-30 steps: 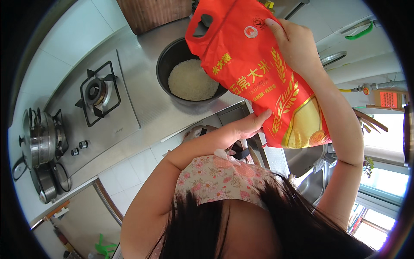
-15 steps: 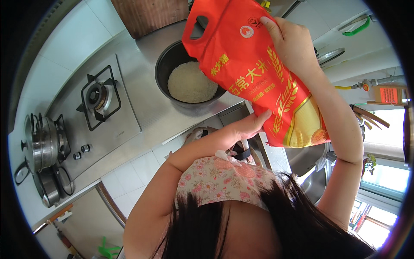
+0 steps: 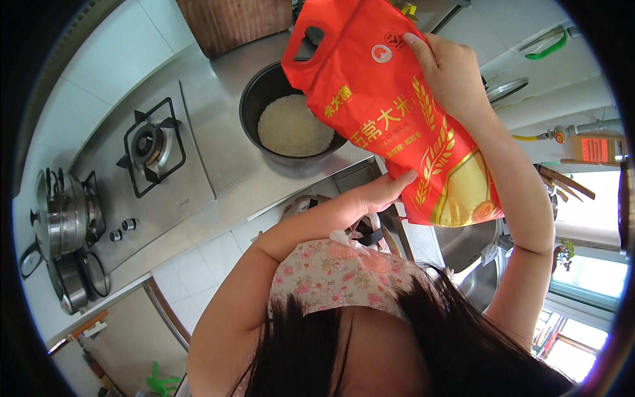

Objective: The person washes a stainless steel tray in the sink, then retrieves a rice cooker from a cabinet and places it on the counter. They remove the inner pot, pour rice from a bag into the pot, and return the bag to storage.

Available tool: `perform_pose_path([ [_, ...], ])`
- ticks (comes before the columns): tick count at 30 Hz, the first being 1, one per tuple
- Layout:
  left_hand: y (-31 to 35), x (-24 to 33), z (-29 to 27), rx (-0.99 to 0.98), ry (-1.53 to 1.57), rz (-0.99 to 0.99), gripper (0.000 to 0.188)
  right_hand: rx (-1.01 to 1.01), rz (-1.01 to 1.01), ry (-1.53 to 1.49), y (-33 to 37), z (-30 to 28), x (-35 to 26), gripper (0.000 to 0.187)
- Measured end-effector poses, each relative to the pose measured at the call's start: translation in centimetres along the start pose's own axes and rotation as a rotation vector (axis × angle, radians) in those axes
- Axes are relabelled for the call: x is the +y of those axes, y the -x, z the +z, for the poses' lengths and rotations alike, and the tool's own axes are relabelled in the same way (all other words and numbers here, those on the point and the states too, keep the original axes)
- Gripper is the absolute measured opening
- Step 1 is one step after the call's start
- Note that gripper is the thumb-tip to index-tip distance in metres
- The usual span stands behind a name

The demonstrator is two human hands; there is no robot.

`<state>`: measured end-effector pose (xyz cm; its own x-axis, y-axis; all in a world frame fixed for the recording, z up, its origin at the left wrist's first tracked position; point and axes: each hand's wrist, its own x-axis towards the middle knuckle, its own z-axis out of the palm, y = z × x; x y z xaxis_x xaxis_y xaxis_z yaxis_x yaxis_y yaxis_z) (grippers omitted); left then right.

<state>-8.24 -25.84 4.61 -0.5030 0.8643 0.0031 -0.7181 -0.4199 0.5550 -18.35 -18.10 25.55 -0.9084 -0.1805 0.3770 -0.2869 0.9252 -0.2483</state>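
Observation:
Both my hands hold a large red bag of rice (image 3: 390,112) with gold print and a cut-out handle at its upper left. With the thumb on its front, my right hand (image 3: 450,73) grips the upper right edge. At the lower left edge, my left hand (image 3: 377,198) clasps the bag, its fingers hidden underneath. The bag tilts, its handle end over the right rim of a dark round cooking pot (image 3: 249,122). White rice (image 3: 294,126) lies in the pot. The bag's mouth and any falling grains cannot be seen.
A gas burner (image 3: 151,145) is set in the steel counter left of the pot. Stacked steel pots (image 3: 66,218) stand at the far left. Behind is a wooden board (image 3: 231,23). A steel sink (image 3: 466,248) lies beyond the bag, at the right.
The bag and my hands have barely moved; the bag's lower end has shifted slightly left. My hold on it is the same.

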Motion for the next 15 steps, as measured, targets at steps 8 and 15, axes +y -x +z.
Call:
perform_pose_path([
  [8, 1.0, 1.2, 0.0, 0.131, -0.104, -0.002, 0.061, 0.226, 0.193, -0.209, 3.2, -0.7, 2.9, 0.035],
  [15, 1.9, 2.8, 0.1, 0.215, -0.363, 0.026, 0.062, 0.394, 0.295, -0.394, 6.1, 0.5, 5.2, 0.035],
])
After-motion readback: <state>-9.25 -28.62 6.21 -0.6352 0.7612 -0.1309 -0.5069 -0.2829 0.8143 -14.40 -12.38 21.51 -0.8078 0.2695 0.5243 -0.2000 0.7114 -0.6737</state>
